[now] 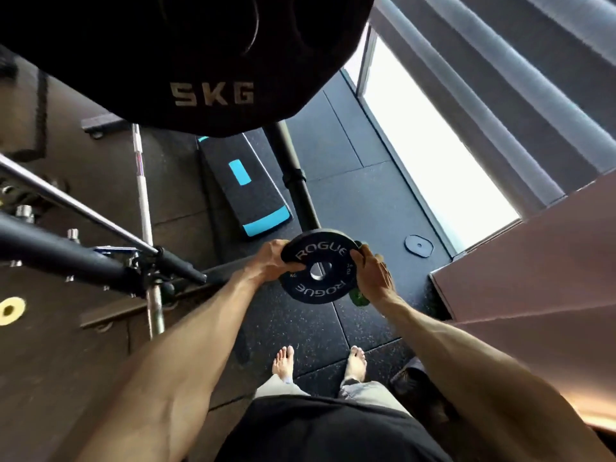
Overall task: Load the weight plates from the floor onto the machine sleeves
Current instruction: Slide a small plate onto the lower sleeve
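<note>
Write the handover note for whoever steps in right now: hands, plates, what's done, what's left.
Left hand: gripping the left rim of the Rogue plate.
Right hand: gripping the right rim, with something green showing beside the palm; can't tell what it is.
The plate is held flat at waist height, above the floor, on no sleeve.
The 5KG plate hangs close overhead; its mounting is out of view.
A small flat disc lies on the floor near the window; a yellow disc sits at the far left.
Left: get the held plate onto a sleeve, then check the floor for more.
</note>
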